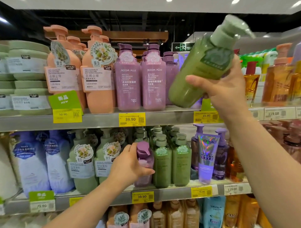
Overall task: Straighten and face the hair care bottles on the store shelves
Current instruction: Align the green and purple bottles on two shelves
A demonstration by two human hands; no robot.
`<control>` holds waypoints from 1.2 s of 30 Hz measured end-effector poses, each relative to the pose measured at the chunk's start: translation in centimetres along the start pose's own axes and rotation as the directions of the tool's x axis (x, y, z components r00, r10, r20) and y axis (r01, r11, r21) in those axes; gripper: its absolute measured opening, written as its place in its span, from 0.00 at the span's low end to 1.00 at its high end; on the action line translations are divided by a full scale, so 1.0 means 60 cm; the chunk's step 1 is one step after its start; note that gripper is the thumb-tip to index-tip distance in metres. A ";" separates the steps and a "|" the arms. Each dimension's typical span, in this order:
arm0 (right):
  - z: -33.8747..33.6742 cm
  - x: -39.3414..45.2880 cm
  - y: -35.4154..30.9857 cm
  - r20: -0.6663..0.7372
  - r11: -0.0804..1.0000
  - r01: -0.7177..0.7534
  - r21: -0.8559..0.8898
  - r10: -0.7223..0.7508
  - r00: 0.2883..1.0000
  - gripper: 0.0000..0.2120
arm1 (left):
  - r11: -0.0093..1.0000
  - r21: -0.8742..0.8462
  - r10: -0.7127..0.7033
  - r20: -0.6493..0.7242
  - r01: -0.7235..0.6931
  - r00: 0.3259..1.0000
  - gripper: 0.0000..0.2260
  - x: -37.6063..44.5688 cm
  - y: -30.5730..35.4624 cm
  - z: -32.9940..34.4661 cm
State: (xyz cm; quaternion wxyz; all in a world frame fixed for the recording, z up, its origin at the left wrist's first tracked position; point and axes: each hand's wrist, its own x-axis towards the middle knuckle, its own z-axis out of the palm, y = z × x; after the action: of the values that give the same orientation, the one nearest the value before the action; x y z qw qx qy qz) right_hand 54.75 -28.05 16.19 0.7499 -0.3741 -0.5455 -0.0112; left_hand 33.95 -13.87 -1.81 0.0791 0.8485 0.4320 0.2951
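Yellow price tag (pixel 132 119) reading 39.90 on the upper shelf edge (pixel 169 118). Green "NEW" sign (pixel 64 99) above the 50.90 tag (pixel 67 115). White 119.00 tag (pixel 279 113) far right. Green exit sign (pixel 182 46) beyond the shelving. Bright ceiling lights (pixel 235 1) overhead.

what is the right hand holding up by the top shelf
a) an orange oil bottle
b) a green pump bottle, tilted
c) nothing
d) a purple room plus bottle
b: the right hand grips a green pump bottle tilted in the air by the top shelf, while the left hand holds a small purple bottle on the lower shelf.
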 end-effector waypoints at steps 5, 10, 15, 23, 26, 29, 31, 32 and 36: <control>-0.037 -0.048 -0.006 0.239 0.986 -0.150 -0.078 0.165 0.957 0.39 | 0.997 0.073 0.015 -0.087 -0.009 0.996 0.38 0.004 0.028 -0.064; -0.041 -0.114 0.070 0.369 0.891 -0.364 -0.272 0.446 0.815 0.44 | 1.000 0.006 0.003 -0.100 -0.003 0.995 0.42 -0.007 0.025 -0.125; 0.005 -0.183 0.122 0.481 0.860 -0.385 -0.336 0.508 0.714 0.57 | 0.999 -0.053 -0.002 -0.058 -0.001 0.998 0.38 -0.023 0.017 -0.164; 0.089 -0.193 0.145 0.560 0.830 -0.220 -0.513 0.518 0.646 0.38 | 0.986 -0.139 -0.104 -0.069 0.094 0.992 0.36 -0.049 -0.010 -0.192; 0.114 -0.186 0.145 0.595 0.828 -0.151 -0.540 0.503 0.627 0.41 | 0.980 -0.165 -0.123 -0.056 0.112 0.991 0.37 -0.057 -0.022 -0.198; 0.141 -0.183 0.150 0.610 0.779 -0.037 -0.626 0.518 0.600 0.46 | 0.972 -0.190 -0.146 -0.044 0.135 0.988 0.38 -0.061 -0.030 -0.202; 0.156 -0.180 0.158 0.608 0.757 0.000 -0.653 0.525 0.596 0.48 | 0.966 -0.207 -0.166 -0.050 0.152 0.985 0.37 -0.063 -0.036 -0.204; 0.163 -0.179 0.162 0.606 0.747 0.015 -0.665 0.527 0.595 0.48 | 0.963 -0.219 -0.175 -0.051 0.160 0.983 0.37 -0.063 -0.038 -0.205; 0.192 -0.179 0.181 0.624 0.710 0.123 -0.694 0.507 0.594 0.45 | 0.959 -0.220 -0.193 -0.047 0.179 0.980 0.38 -0.064 -0.047 -0.204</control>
State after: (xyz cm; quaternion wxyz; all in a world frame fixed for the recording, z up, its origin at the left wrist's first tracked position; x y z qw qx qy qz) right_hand 45.70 -17.82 2.81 0.2406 -0.6461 -0.7230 0.0441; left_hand 23.31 -16.63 5.37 0.1828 0.7801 0.4780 0.3598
